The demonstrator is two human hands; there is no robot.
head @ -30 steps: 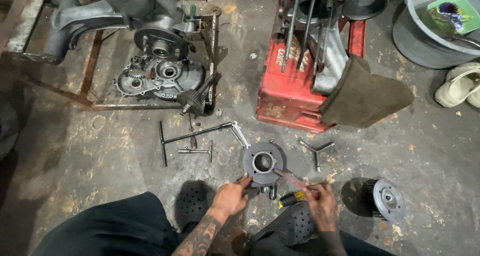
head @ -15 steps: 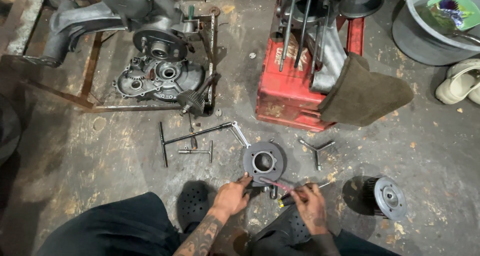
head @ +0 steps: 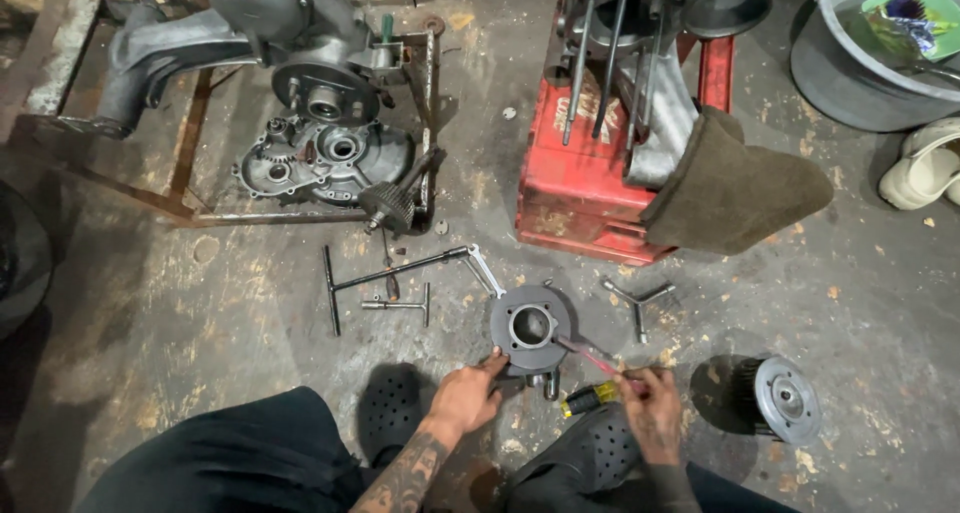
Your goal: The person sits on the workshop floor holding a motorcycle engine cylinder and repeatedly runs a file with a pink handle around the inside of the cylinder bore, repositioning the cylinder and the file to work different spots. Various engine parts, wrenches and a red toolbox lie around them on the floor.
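Left hand point(head: 468, 395) now steadies the finned cylinder point(head: 531, 328) by its rim; right hand point(head: 648, 398) has shifted back, gripping a screwdriver point(head: 592, 397) and red-handled tool point(head: 590, 356) poking the bore.

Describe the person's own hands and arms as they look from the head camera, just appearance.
Both hands are bare: no gloves, rings or watch show. The left hand leads into a bare forearm covered in dark tattoo patterns, with no sleeve in view. The right hand also carries dark tattoo work across its back and wrist. Its forearm runs out of the picture, so any sleeve there cannot be told.
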